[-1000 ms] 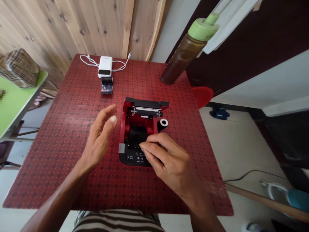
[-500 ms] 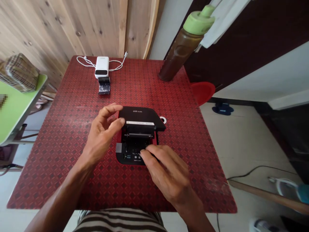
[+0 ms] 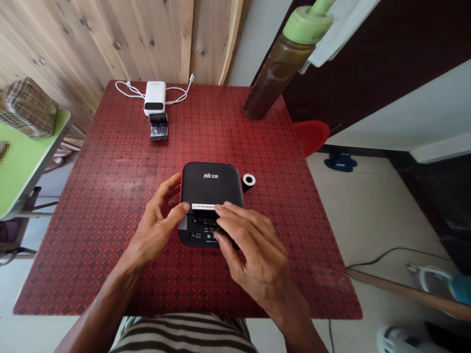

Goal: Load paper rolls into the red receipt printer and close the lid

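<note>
The left hand (image 3: 154, 225) is curved round the left side of a squarish black plastic device with red sides (image 3: 211, 189), its thumb on the front left corner of the lid (image 3: 224, 189) and its fingers along the side; whether it squeezes cannot be told. The right hand (image 3: 255, 245) is loosely bent and closed on nothing, its fingertips resting on the lid's front edge, its thumb low over the button panel (image 3: 200, 239). The device lies flat about the middle of the surface, a red patterned table (image 3: 290, 211). Its matt lid has rounded corners and white lettering (image 3: 211, 176), with a white label strip bearing a yellow triangle (image 3: 202, 207) along the front edge. A dark slot shows between lid and panel, and a grey square (image 3: 183, 224) marks the panel's left end. Just beside the right edge is a black roll with a white ringed end (image 3: 249, 188). Towards the surface's back left corner lie a white power bank (image 3: 155, 93) and a curled black strip (image 3: 159, 128); near the back right corner stands a brown bottle with a green cap (image 3: 275, 66)
</note>
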Demonstrator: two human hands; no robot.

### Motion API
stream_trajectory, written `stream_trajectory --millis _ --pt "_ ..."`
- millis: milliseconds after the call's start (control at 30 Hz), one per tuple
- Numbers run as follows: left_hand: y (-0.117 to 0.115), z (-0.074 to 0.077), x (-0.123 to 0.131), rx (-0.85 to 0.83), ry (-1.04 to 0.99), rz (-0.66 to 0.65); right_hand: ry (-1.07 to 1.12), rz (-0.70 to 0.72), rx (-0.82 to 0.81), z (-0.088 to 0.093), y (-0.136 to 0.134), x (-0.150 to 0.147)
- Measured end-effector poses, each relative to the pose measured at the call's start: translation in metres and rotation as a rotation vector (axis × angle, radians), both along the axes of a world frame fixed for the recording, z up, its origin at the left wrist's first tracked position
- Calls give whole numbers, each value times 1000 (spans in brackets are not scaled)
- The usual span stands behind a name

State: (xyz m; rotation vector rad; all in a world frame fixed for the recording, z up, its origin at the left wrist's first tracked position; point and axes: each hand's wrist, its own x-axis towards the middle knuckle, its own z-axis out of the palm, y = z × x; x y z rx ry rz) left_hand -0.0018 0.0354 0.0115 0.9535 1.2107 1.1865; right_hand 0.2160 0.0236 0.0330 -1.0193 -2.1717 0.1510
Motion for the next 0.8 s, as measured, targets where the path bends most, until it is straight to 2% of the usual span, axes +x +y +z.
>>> stream_trajectory --millis 233,367,433,500,600,700,800 --pt "1 -1 0 30 29 -8 26 -19 -48 -1 0 -1" --pt "-4 -4 -1 -23 22 40 86 -16 -53 -3 -5 3" --pt "-12 -6 -2 -56 0 65 152 -77 -55 -6 -11 8" --pt "-22 -8 -3 -71 -24 52 211 -197 -70 -12 -20 13" --pt "-32 -8 -4 -83 -35 11 263 -359 -194 -26 -34 15" --pt "-33 -6 -4 -86 -27 12 345 -426 -365 -38 -46 12" --pt "-32 -5 -6 -84 7 9 433 -433 -438 -44 -51 9"
